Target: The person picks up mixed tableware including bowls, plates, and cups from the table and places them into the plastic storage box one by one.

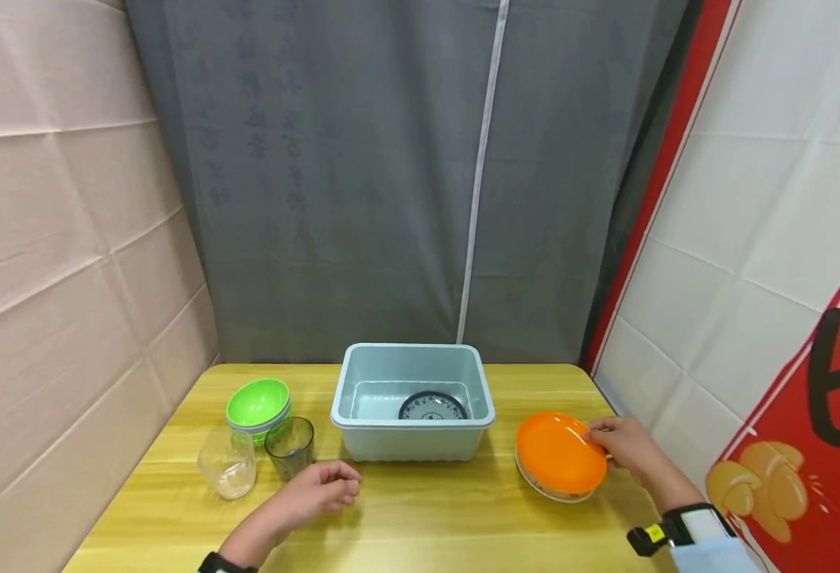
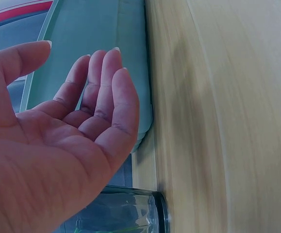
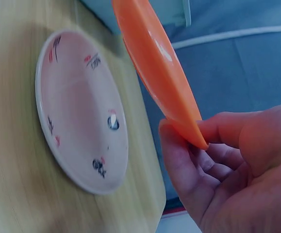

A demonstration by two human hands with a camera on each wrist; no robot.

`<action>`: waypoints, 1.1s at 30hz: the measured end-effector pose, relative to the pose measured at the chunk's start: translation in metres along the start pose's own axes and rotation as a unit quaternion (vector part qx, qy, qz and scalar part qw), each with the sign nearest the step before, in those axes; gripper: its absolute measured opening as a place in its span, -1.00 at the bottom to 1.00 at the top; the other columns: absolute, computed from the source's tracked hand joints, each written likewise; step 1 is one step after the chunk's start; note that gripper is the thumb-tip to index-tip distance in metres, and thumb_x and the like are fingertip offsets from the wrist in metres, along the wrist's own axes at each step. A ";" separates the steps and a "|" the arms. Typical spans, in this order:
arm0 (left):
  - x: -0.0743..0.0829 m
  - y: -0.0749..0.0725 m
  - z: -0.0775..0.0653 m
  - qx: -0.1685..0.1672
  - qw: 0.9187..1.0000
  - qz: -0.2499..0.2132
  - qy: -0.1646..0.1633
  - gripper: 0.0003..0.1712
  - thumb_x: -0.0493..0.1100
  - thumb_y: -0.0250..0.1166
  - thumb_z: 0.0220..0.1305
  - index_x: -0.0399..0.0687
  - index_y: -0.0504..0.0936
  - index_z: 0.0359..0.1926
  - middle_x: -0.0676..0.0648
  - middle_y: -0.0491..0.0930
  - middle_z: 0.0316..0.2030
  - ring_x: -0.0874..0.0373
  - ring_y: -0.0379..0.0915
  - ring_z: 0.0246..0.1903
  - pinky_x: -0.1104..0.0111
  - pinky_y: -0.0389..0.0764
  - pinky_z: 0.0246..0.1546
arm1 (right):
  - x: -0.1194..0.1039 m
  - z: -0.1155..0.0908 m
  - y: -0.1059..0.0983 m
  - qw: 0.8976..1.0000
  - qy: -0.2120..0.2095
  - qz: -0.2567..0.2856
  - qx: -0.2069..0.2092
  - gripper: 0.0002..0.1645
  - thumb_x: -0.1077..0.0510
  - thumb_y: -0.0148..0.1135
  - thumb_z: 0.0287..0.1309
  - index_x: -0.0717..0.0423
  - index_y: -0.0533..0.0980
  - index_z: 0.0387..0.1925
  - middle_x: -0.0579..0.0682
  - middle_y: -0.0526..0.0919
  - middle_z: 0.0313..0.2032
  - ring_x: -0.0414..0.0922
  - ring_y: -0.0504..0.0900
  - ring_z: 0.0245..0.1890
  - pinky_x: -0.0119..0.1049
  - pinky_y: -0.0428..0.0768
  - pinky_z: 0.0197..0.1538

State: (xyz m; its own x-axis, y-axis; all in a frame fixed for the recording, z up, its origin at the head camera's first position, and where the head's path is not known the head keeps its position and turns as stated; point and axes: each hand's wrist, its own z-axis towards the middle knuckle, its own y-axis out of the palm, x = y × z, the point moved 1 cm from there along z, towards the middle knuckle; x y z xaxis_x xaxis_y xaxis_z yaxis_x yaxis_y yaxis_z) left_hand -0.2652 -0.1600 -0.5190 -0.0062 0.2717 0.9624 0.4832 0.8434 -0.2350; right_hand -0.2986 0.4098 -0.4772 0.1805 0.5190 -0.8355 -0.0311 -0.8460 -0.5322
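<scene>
My right hand (image 1: 626, 446) pinches the rim of an orange plate (image 1: 560, 452) between thumb and fingers. In the right wrist view that plate is lifted clear of a pale patterned plate (image 3: 82, 111), which lies on the table. My left hand (image 1: 317, 492) holds nothing, palm up with fingers loosely bent, in front of the light blue basin (image 1: 411, 442). Inside the basin lies a plate with a dark blue floral pattern (image 1: 433, 407). Nearest the left hand stands a dark tinted glass (image 1: 290, 450).
At the left of the wooden table (image 1: 420, 517) stand a clear glass (image 1: 228, 463) and a stack of bowls with a green bowl (image 1: 258, 402) on top. A grey curtain (image 1: 363, 175) hangs behind the table, with white panels at both sides.
</scene>
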 end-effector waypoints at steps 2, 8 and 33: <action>0.000 0.000 0.000 -0.003 1.000 0.000 0.000 -0.60 -0.12 0.27 0.65 -0.41 0.62 0.19 -0.22 0.71 0.02 -0.04 0.69 0.03 -0.05 0.76 0.11 | -0.005 -0.005 0.003 1.000 -0.006 0.002 0.004 -0.62 0.18 0.33 0.54 0.48 0.66 0.12 0.05 0.77 -0.23 -0.07 0.70 -0.31 -0.19 0.79 -0.30; 0.002 0.000 0.000 -0.001 1.000 0.005 -0.001 -0.61 -0.13 0.27 0.64 -0.40 0.63 0.19 -0.22 0.72 0.02 -0.02 0.69 0.02 -0.04 0.75 0.11 | -0.021 -0.020 0.012 1.000 -0.022 0.019 -0.002 -0.65 0.19 0.37 0.52 0.46 0.69 0.08 0.08 0.80 -0.21 -0.06 0.74 -0.29 -0.15 0.83 -0.27; 0.014 0.009 0.005 -0.009 1.000 0.004 0.011 -0.62 -0.10 0.26 0.67 -0.34 0.62 0.22 -0.16 0.72 0.04 -0.04 0.68 0.06 -0.08 0.72 0.15 | -0.057 -0.055 0.070 0.992 -0.046 0.074 -0.096 -0.69 0.19 0.36 0.51 0.38 0.72 0.07 0.05 0.80 -0.22 -0.04 0.76 -0.30 -0.07 0.86 -0.26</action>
State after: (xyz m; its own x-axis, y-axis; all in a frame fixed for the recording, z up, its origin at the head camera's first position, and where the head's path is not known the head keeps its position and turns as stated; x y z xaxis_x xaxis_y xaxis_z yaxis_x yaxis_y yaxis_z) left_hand -0.2655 -0.1464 -0.5080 0.0172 0.2680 0.9633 0.4997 0.8322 -0.2405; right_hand -0.2569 0.3143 -0.4591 0.0965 0.3897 -0.9159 0.1386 -0.9165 -0.3753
